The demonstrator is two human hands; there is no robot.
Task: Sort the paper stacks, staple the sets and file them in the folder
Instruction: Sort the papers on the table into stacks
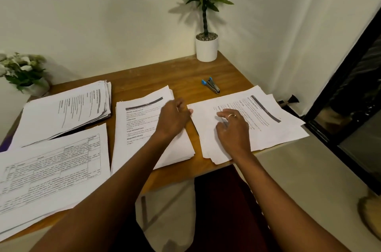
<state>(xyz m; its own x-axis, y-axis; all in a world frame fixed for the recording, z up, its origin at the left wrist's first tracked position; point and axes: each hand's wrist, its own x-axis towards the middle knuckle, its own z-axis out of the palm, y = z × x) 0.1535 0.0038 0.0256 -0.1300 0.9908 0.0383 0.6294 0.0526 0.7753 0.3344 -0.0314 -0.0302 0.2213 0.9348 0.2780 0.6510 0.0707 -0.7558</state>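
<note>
Four paper stacks lie on the wooden desk (181, 78). My right hand (233, 130), with a ring, rests fingers-down on the loose, fanned right stack (274, 126). My left hand (173, 119) hovers over the right edge of the middle stack (140, 132), fingers curled toward the right stack's left edge; whether it pinches a sheet I cannot tell. A stack with a printed table (49, 171) lies at the near left, and a thicker stack (68, 111) sits behind it. A blue-handled stapler (211, 85) lies beyond the right stack.
A potted plant in a white pot (206, 48) stands at the desk's far right corner. A flower pot (26, 74) sits at the far left. The right stack overhangs the desk's right edge. A dark window frame (350, 86) is at right.
</note>
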